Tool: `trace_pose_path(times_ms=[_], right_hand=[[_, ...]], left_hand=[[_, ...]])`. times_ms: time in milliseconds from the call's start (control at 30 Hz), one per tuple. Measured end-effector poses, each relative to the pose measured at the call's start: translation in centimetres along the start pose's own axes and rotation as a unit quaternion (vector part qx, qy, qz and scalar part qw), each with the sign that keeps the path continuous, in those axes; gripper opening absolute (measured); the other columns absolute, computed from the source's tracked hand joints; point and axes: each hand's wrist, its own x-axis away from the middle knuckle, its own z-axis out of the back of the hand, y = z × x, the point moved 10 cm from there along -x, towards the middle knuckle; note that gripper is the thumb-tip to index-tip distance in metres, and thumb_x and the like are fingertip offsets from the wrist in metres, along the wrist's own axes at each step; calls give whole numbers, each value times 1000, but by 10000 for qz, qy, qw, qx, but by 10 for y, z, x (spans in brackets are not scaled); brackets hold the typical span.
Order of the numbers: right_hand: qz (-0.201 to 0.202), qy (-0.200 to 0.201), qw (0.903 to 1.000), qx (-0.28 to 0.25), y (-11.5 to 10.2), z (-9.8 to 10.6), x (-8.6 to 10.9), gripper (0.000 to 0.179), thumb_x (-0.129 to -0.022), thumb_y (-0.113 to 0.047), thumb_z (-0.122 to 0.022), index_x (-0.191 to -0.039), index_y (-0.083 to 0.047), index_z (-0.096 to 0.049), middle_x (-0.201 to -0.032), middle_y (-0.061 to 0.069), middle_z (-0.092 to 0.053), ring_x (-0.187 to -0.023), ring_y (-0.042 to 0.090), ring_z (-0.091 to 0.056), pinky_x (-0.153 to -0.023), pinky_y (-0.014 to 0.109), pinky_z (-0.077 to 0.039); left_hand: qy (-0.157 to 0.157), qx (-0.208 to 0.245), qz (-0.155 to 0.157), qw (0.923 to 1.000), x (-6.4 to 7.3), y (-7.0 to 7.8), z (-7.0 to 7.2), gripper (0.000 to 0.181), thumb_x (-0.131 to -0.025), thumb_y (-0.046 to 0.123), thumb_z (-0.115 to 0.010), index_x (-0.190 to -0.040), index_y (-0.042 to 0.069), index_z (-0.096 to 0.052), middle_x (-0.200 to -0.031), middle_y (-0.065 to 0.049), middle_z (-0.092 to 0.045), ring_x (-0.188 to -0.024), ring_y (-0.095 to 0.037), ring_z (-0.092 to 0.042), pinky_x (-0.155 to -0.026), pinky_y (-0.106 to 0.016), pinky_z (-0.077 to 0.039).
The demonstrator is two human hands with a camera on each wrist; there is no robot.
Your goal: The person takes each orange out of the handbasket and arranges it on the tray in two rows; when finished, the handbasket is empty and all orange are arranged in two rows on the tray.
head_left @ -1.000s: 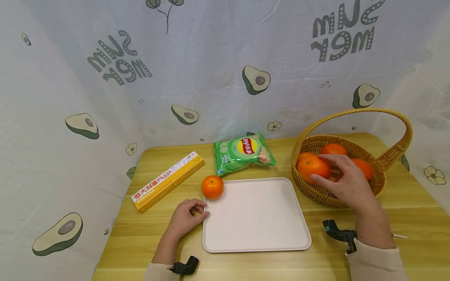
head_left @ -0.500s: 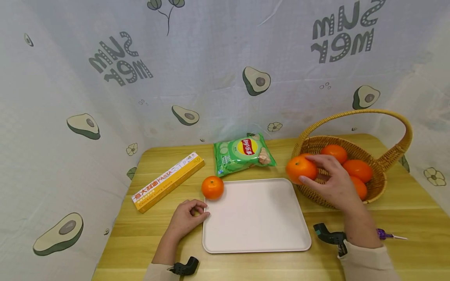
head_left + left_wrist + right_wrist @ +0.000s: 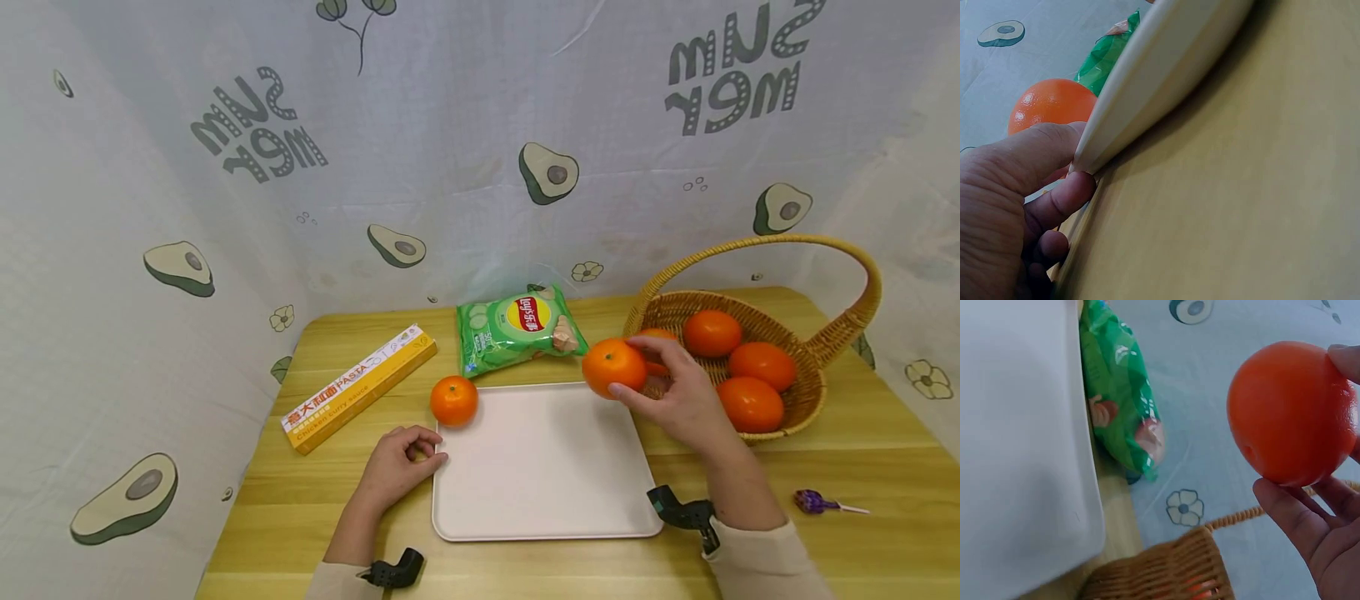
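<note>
The right hand (image 3: 678, 396), forearm (image 3: 742, 487) angled in from near right, holds an orange (image 3: 611, 368) between thumb and fingers spread to its width above the far right corner of the tray (image 3: 540, 475), whose left edge the left hand (image 3: 401, 467) pinches.

A yellow-and-white PASTA box (image 3: 358, 389) lies slantwise on the wooden surface (image 3: 892, 558), one end close to the left edge, the other toward the far edge. A green Lay's chip bag (image 3: 519, 332) lies near the far edge's middle. A purple-wrapped lollipop (image 3: 816, 502) lies toward the near right corner. Behind hangs an avocado-print cloth (image 3: 465, 100) with mirrored "summer" lettering.
</note>
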Motion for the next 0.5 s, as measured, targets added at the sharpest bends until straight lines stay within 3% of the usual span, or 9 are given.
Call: trace_pose_path(times_ms=[133, 200, 300, 333, 400, 500], right_hand=[[-97, -115, 9998, -110, -3, -13, -1, 71, -83, -15, -85, -144, -5, -50, -133, 17, -53, -116, 28, -58, -87, -1, -40], [-212, -180, 9995, -126, -3, -19, -1, 72, -84, -17, -85, -146, -5, -49, -135, 18, -51, -119, 35, -57, -90, 5, -45], [-362, -249, 9988, -204, -4, -28, -1, 70, -85, -20, -84, -146, -6, -50, -136, 18, -48, -123, 37, -55, -95, 26, -53], [-382, -262, 9987, -202, -4, -30, -1, 69, -86, -21, -84, -145, -6, -51, -136, 18, -48, -123, 36, -55, -95, 27, -53], [-379, -286, 9987, -187, -3, -36, -2, 67, -86, -22, -84, -144, -7, -53, -136, 16, -49, -121, 33, -55, -94, 27, -55], [-374, -323, 9987, -79, -2, -44, -3, 65, -86, -25, -84, -142, -9, -55, -133, 14, -52, -119, 30, -57, -87, 11, -51]], left_hand=[[14, 2, -16, 10000, 0, 0, 1, 17, -81, 25, -87, -92, 24, -75, -77, 12, -64, -72, -8, -49, -66, -21, -40], [12, -1, -27, 10000, 0, 1, 1, 17, -81, 25, -87, -92, 24, -75, -77, 12, -64, -72, -8, -49, -67, -21, -41], [1, 2, -23, 10000, 0, 0, 1, 17, -81, 26, -87, -92, 24, -74, -77, 12, -64, -73, -9, -49, -67, -21, -41], [-5, 2, -18, 10000, 0, 0, 1, 17, -81, 26, -87, -92, 24, -74, -77, 12, -64, -73, -9, -49, -67, -21, -41], [-13, -5, -17, 10000, -1, 0, 0, 17, -82, 27, -87, -93, 24, -74, -77, 12, -64, -73, -9, -49, -67, -21, -41], [-20, -12, -28, 10000, 0, 1, 0, 17, -82, 26, -87, -93, 24, -74, -77, 12, -64, -73, -9, -50, -67, -21, -41]])
